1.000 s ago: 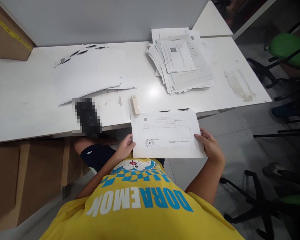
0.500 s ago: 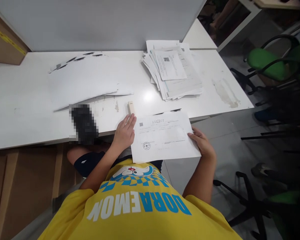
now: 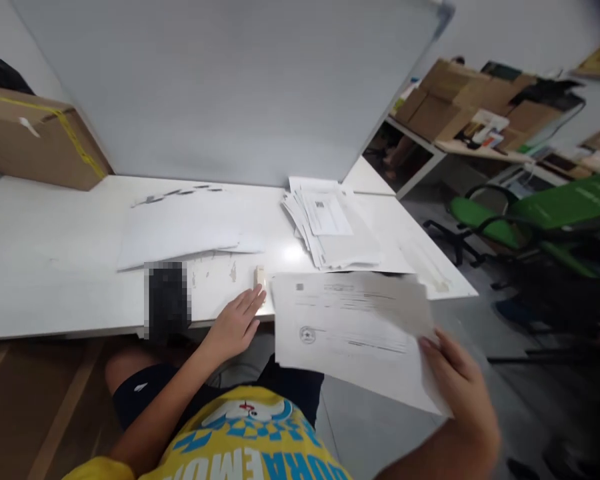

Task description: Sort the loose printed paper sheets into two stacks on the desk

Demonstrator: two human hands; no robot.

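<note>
My right hand [image 3: 455,380] grips the right edge of a printed sheet of paper [image 3: 345,327] with a round stamp, held in the air just off the desk's front edge. My left hand [image 3: 236,323] lies at the front edge of the white desk [image 3: 55,267], fingers stretched out and apart, fingertips close to a small beige stapler [image 3: 260,277]. It holds nothing.
A fanned stack of printed forms [image 3: 330,230] lies at the desk's right. Blank face-down sheets [image 3: 180,227] lie in the middle. A dark blurred object [image 3: 166,300] sits at the front edge. A cardboard box [image 3: 35,140] stands far left. Green chairs [image 3: 545,220] are to the right.
My left hand let go of the sheet and moved to the desk edge by the stapler. My right hand alone now holds the sheet, lifted rightward. The view tilted up.
</note>
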